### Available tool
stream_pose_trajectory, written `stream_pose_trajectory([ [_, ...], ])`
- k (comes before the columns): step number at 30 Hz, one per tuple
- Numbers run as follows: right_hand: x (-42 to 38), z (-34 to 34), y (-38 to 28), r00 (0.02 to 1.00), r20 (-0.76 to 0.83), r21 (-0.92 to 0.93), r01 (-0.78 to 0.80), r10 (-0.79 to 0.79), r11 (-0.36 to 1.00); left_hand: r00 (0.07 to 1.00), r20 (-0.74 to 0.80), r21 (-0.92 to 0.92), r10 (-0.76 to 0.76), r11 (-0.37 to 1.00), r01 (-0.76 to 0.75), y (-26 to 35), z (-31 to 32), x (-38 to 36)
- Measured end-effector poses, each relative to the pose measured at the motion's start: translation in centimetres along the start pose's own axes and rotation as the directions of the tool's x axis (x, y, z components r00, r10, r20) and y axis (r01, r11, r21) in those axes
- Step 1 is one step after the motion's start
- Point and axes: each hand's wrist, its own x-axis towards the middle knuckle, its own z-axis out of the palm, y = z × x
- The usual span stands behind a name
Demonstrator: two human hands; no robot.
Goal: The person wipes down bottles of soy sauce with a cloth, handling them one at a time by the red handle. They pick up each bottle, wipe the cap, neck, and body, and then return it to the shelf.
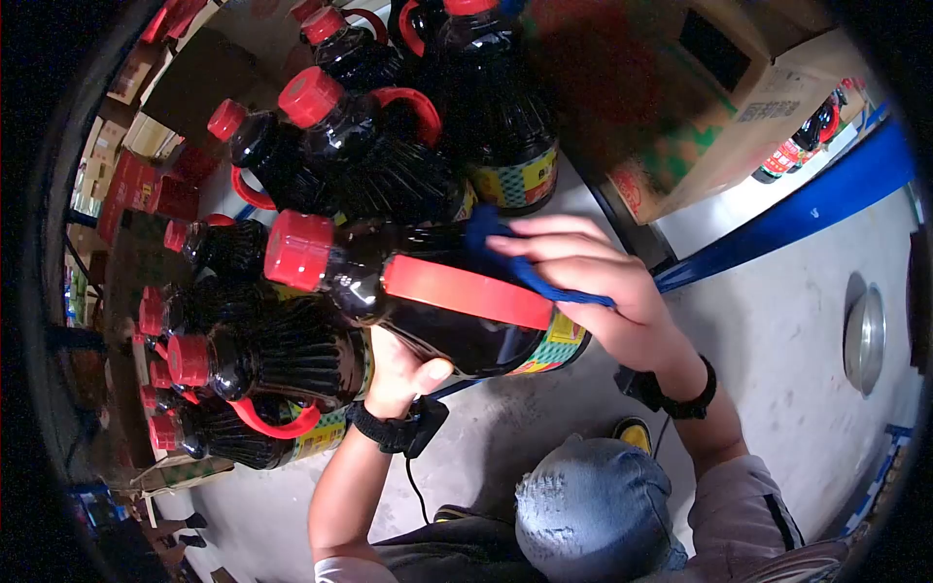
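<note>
A large dark soy sauce bottle [442, 330] with a red cap and red handle lies tilted in front of me, its cap toward the left. My left hand [397, 374] grips it from below, thumb showing and most fingers hidden behind it. My right hand [593, 277] presses a dark blue cloth [501, 257] against the bottle's upper side near its base, fingers closed over the cloth. Similar bottles stand just beyond, among them one with a yellow-green label [515, 180]. Another bottle [282, 350] lies close to my left hand.
Several more red-capped bottles crowd the left and top. An open cardboard box [719, 155] sits at the upper right by a blue shelf beam [807, 214]. A round metal dish [864, 340] is on the grey floor [777, 379]. My denim-covered knee [593, 505] is below.
</note>
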Motion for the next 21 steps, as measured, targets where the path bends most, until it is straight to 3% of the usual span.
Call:
stream_pose_trajectory([
  [4, -3.8, 0.8, -1.2, 0.976, -0.164, -0.061, -0.155, 0.143, 0.986, 1.000, 0.020, 0.012, -0.001, 1.000, 0.001, 0.1, 1.1, 0.1],
  [5, -4.8, 1.2, -1.3, 0.961, -0.223, -0.067, -0.180, 0.161, 0.981, 0.994, 0.109, 0.186, 0.028, 0.981, -0.048, 0.1, 0.9, 0.5],
  [7, -7.6, 2.0, -0.8, 0.949, -0.246, -0.146, -0.236, 0.196, 0.961, 0.990, -0.023, 0.055, 0.136, 0.989, -0.135, -0.1, 2.6, 0.8],
  [8, -9.0, 2.4, -0.4, 0.934, -0.275, -0.217, -0.290, 0.227, 0.932, 0.997, 0.073, 0.118, 0.011, 0.993, -0.020, 1.1, 2.5, 1.5],
  [11, -12.5, 2.9, 1.0, 0.954, -0.201, -0.325, -0.281, 0.224, 0.903, 0.988, -0.013, 0.011, 0.152, 0.988, -0.151, 0.4, 3.0, 1.7],
  [13, -13.4, 2.5, 0.4, 0.948, -0.163, -0.385, -0.317, 0.275, 0.867, 0.986, -0.014, 0.005, 0.167, 0.986, -0.167, 0.3, 2.9, 1.7],
  [17, -12.9, 0.9, -1.2, 0.950, -0.185, -0.393, -0.305, 0.250, 0.868, 0.987, 0.005, 0.022, 0.159, 0.987, -0.159, 1.2, 4.4, 2.0],
  [19, -11.3, 0.6, -2.3, 0.911, -0.410, -0.469, -0.171, -0.042, 0.866, 0.969, 0.012, 0.261, 0.245, 0.935, -0.240, 1.5, 5.1, 2.6],
  [21, -9.1, 0.8, -4.1, 0.899, -0.437, -0.504, -0.222, -0.025, 0.835, 0.971, 0.040, 0.347, 0.236, 0.908, -0.235, 0.8, 5.6, 3.0],
])
